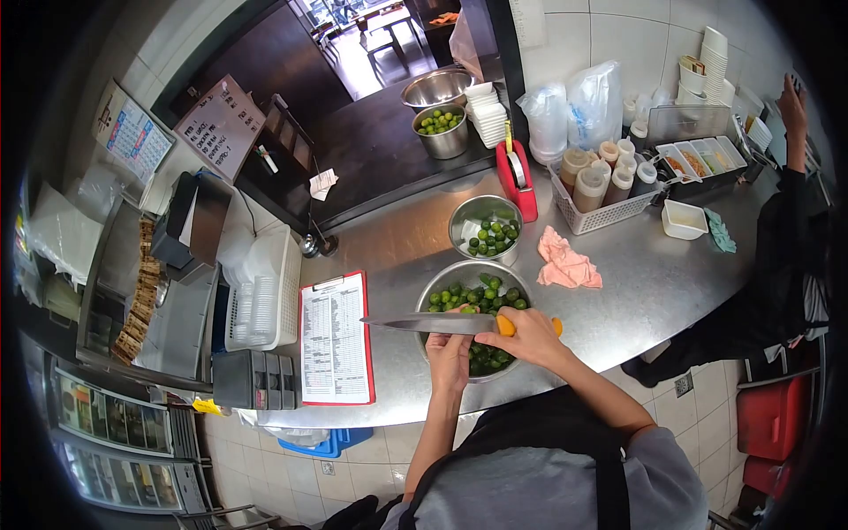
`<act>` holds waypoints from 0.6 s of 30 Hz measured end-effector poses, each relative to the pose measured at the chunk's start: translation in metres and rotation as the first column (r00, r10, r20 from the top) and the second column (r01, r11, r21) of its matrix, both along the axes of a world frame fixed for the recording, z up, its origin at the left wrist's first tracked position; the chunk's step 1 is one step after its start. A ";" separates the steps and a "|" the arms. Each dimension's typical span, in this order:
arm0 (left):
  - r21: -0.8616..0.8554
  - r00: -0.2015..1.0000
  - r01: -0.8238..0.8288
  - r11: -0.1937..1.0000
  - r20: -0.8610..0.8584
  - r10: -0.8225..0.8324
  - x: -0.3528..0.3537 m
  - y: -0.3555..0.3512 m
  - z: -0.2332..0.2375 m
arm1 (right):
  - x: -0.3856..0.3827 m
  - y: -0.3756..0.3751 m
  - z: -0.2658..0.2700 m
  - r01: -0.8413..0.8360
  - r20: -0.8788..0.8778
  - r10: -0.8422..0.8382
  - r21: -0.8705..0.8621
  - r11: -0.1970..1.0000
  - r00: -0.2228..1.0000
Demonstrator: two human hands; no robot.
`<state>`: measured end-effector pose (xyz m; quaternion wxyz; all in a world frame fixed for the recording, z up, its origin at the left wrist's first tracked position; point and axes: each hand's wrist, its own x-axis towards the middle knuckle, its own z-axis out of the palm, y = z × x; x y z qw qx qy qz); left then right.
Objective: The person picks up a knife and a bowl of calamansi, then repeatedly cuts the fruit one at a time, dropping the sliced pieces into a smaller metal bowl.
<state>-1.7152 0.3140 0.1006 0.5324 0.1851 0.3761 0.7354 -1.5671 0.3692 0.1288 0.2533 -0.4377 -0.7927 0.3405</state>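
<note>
A large metal bowl (521, 367) of small green citrus fruits (488, 358) stands on the steel counter in front of me. My right hand (527, 337) grips the yellow handle of a large knife (415, 322), its blade pointing left across the bowl. Under the blade, my left hand (449, 352) has its fingers closed at the bowl's left side, with a green fruit (468, 309) at its fingertips. Just behind stands a smaller metal bowl (457, 231) holding more green fruits and something whitish.
A red clipboard (336, 340) lies left, a pink cloth (567, 260) right. Behind are a red tape dispenser (521, 181), a basket of sauce bottles (601, 218) and a metal pot of fruits (443, 141). Another person (777, 230) stands at the far right.
</note>
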 end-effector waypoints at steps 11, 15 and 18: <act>-0.043 0.998 0.054 0.998 -0.011 -0.055 -0.006 -0.004 0.005 | -0.001 -0.002 0.008 0.004 0.025 -0.006 0.079 0.997 1.000; -0.048 0.996 -0.050 0.998 -0.080 0.046 -0.001 -0.002 0.003 | -0.004 -0.005 0.006 0.028 0.040 -0.027 -0.008 1.000 0.999; 0.013 0.986 -0.087 0.996 -0.144 0.088 -0.001 0.000 -0.017 | -0.007 -0.006 -0.012 0.027 -0.054 -0.035 -0.127 0.991 0.998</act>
